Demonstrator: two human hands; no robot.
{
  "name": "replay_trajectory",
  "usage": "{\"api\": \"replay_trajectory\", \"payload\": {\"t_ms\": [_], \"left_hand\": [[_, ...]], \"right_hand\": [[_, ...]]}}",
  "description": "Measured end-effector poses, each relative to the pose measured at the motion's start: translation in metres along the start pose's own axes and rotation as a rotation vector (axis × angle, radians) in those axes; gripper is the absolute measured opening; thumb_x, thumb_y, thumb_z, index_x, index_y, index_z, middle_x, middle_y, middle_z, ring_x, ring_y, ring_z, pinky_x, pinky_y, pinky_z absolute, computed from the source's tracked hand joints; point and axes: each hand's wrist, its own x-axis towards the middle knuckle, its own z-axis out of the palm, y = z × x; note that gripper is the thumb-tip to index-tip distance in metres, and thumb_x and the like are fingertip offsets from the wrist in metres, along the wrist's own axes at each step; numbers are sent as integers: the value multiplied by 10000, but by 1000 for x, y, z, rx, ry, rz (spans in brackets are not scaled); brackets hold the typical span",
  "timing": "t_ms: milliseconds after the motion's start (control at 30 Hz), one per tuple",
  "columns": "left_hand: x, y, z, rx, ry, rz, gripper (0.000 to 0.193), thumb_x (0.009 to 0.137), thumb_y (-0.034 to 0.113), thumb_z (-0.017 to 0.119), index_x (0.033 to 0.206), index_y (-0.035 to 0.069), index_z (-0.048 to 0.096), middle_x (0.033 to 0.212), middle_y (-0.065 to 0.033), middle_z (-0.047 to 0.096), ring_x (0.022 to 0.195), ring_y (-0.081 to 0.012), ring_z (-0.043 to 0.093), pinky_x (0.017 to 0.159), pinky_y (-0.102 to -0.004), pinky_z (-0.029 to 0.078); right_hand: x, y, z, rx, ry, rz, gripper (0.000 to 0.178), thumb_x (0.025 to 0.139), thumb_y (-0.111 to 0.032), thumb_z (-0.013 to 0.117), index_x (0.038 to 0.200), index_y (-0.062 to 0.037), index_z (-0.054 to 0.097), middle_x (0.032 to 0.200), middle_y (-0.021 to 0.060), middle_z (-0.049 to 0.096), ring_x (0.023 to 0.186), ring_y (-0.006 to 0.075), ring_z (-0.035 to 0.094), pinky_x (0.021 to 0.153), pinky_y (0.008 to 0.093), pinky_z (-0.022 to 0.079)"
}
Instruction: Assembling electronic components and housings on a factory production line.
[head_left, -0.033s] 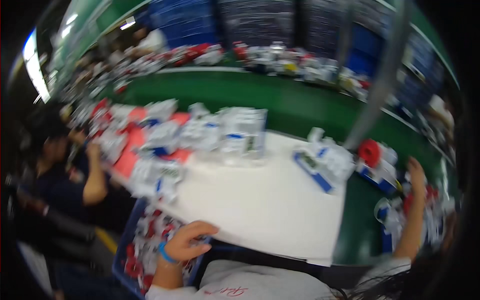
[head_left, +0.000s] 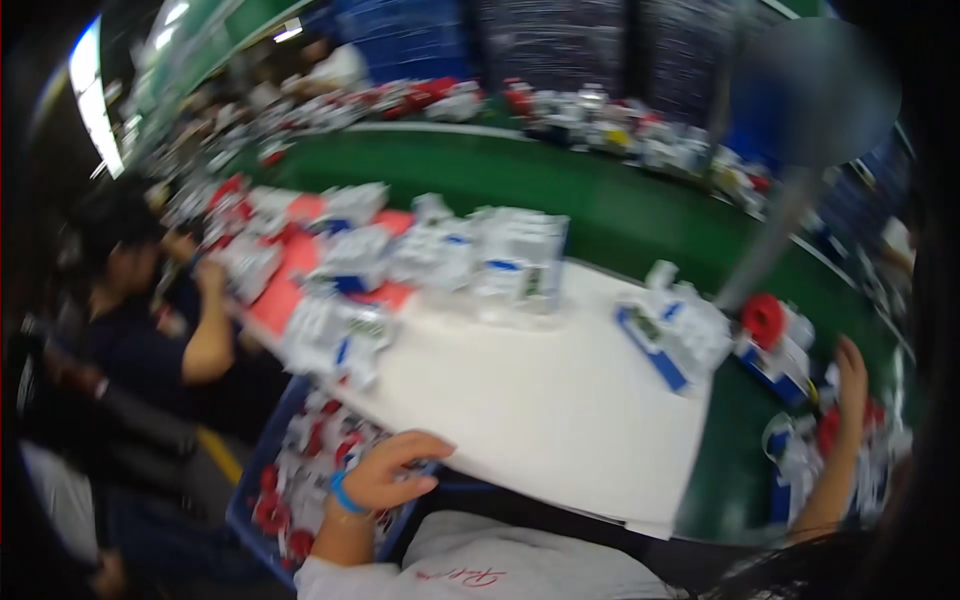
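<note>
Relative to the earlier frame, the camera view has shifted so that the worktable contents sit farther right in view; the hands and goods keep nearly the same arrangement. The left hand (head_left: 388, 474) is positioned at the near left edge of the white work surface (head_left: 560, 410), above the blue crate (head_left: 240, 525), which contains red and white pieces. Its thumb and fingers are spread apart, with nothing visible in the grip. A blue wristband (head_left: 345, 493) encircles that wrist. The right hand (head_left: 853, 378) is raised at the far right, fingers extended and loosely unfolded, with no held object visible; blur prevents determining whether it touches the goods. Just left of it is a bundle with a red disc (head_left: 763, 320) and a blue base, on the green surface (head_left: 705, 480). A red and white heap (head_left: 880, 440) lies beside the right forearm. Left of the bundle, a tilted white pack (head_left: 692, 328) with a blue side rests at the right edge of the white surface. A white pack stack (head_left: 518, 260) stands at the far left, adjoining the pink sheet (head_left: 295, 258). A co-worker (head_left: 140, 325) is at the left.
</note>
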Motion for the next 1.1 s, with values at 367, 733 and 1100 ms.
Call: {"api": "replay_trajectory", "payload": {"t_ms": [367, 733, 1100], "left_hand": [[-85, -61, -56, -65, 1259, -55, 251, 821, 25, 472, 1071, 9, 482, 1014, -67, 506, 915, -143, 500, 820, -259, 404], [-61, -139, -119, -174, 1168, -187, 634, 867, 79, 436, 1364, 5, 49, 1372, -184, 236, 1258, -251, 247, 1023, -312, 195], [-38, -155, -90, -82, 1266, -113, 641, 912, 166, 379, 1367, 10, -43, 1433, -167, 10, 1322, -243, 74, 1074, -355, 64]], "right_hand": [[-171, -326, 235, 436, -1144, -95, 200, 808, -155, 566, 894, 18, 615, 816, 95, 625, 727, 149, 589, 657, 256, 461], [-212, -408, 462, 760, -1450, 546, 514, 867, -209, 506, 1289, 7, 309, 1233, 114, 448, 993, 201, 540, 809, 272, 456], [-254, -300, 221, 447, -501, 211, 285, 764, -31, 547, 1047, 6, 555, 1014, 98, 563, 923, 173, 536, 813, 279, 421]]}}
